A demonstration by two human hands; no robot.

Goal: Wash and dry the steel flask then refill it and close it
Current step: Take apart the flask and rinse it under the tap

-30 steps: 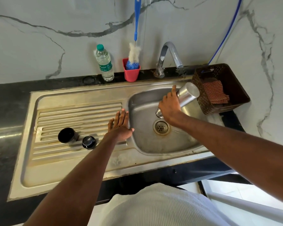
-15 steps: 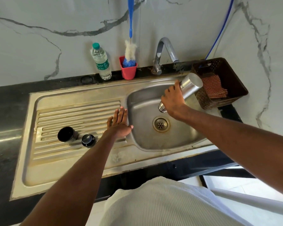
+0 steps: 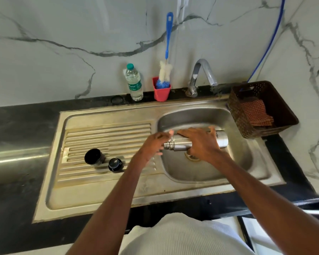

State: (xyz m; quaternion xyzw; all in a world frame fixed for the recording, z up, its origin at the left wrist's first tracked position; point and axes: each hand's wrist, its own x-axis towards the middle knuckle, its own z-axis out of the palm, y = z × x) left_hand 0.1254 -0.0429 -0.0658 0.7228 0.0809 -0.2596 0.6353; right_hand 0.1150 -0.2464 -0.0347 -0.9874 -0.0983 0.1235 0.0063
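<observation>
Two hands meet at the steel flask point(image 3: 195, 142), which lies near horizontal above the sink point(image 3: 206, 115) basin, just over the drain point(image 3: 192, 157), open mouth pointing away from the basket point(image 3: 261, 109). Right hand point(image 3: 199, 144) wraps the flask's middle from above, fingers curled round the body, a firm grip. Left hand point(image 3: 153, 144) sits at the mouth end; fingers partly curled and blurred, tips at or near the neck, so whether it grips or only touches I cannot tell. Judgement: washing stage, likely a rinse or shake-out; no water visibly runs from the tap point(image 3: 203, 74). To do it well: keep the mouth over the basin, tilt it down to drain fully, keep the wet body from slipping. Bottle brush point(image 3: 165, 70) stands in a red cup point(image 3: 161, 91) beyond the sink's back rim, handy for the inside. Black cap point(image 3: 94, 157) and stopper point(image 3: 115, 164) rest on the drainboard beside the basin, both off. Checked cloth point(image 3: 256, 113) lies in the basket, plastic water bottle point(image 3: 134, 82) beside the red cup on the dark table point(image 3: 17, 129).
</observation>
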